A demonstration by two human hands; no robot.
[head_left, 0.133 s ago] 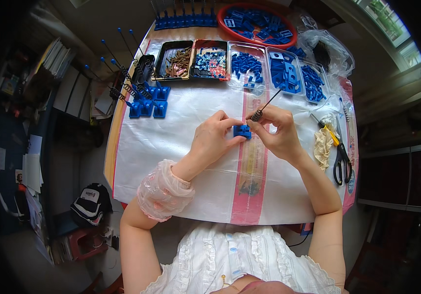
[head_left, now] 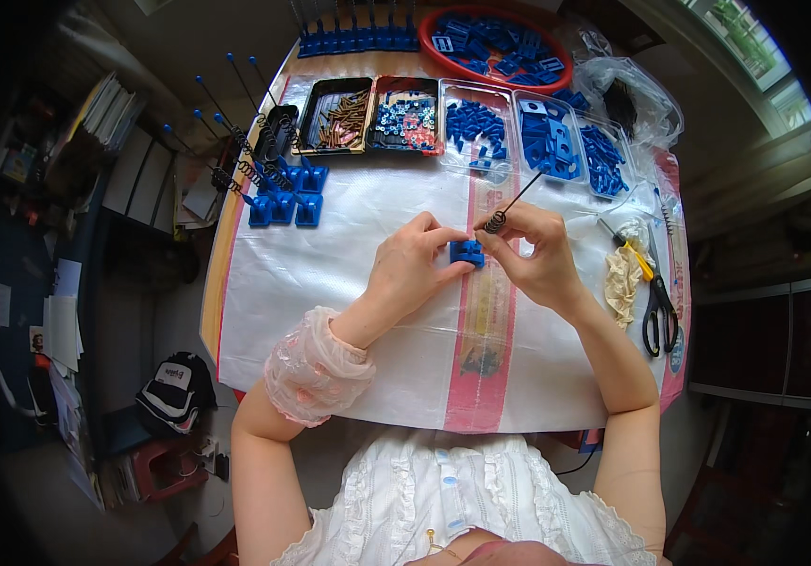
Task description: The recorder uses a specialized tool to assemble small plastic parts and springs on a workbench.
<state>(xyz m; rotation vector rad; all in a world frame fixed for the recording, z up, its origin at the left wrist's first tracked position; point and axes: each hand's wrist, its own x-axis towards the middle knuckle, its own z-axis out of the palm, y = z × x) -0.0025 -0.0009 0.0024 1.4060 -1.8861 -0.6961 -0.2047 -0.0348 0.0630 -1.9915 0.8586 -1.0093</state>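
Thumb and fingers of my left hand [head_left: 407, 268] are closed on a small blue plastic base [head_left: 467, 254], which sits on the white sheet in front of me. Between the fingertips of my right hand [head_left: 542, 257] is a black coil spring [head_left: 495, 223] with a long thin rod slanting up to the right. The spring's lower end is close to the base's right side; whether it touches is hidden by my fingers. At the left, several finished-looking blue bases [head_left: 283, 204] carry black springs and rods with blue tips.
Along the back stand trays of brass-coloured screws [head_left: 347, 118], small nuts [head_left: 405, 121], blue pegs [head_left: 474, 127], blue plates [head_left: 549, 141] and blue sticks [head_left: 603, 160]. Behind them is a red basin [head_left: 570, 74] of blue parts. Black-handled scissors [head_left: 658, 316] lie at the right.
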